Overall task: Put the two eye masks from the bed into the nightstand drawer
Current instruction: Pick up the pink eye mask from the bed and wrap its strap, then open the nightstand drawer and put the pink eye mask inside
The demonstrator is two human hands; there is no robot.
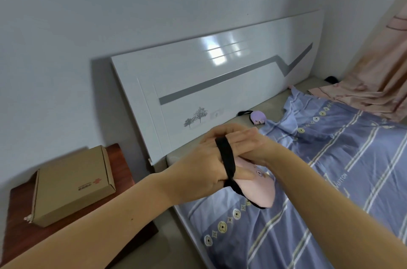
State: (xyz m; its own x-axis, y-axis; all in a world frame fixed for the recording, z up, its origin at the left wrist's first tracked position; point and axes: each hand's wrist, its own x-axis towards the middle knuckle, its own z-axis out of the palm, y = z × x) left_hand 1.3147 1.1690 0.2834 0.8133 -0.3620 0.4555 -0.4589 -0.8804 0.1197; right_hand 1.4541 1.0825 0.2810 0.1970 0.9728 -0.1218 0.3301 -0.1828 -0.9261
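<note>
Both my hands hold a pink eye mask [258,189] above the near corner of the bed. Its black strap loops over my left hand [198,169]. My right hand [244,141] lies across the left one and grips the mask's upper part. A second, purple eye mask [258,117] with a black strap lies on the mattress by the headboard, beyond my hands. The dark wooden nightstand [123,171] stands left of the bed; its drawer is not visible from here.
A brown cardboard box [72,187] covers most of the nightstand's top. A white headboard [220,83] runs behind the bed. A blue striped sheet [330,169] covers the bed, with pink fabric [374,92] and a small black item [331,79] at the far right.
</note>
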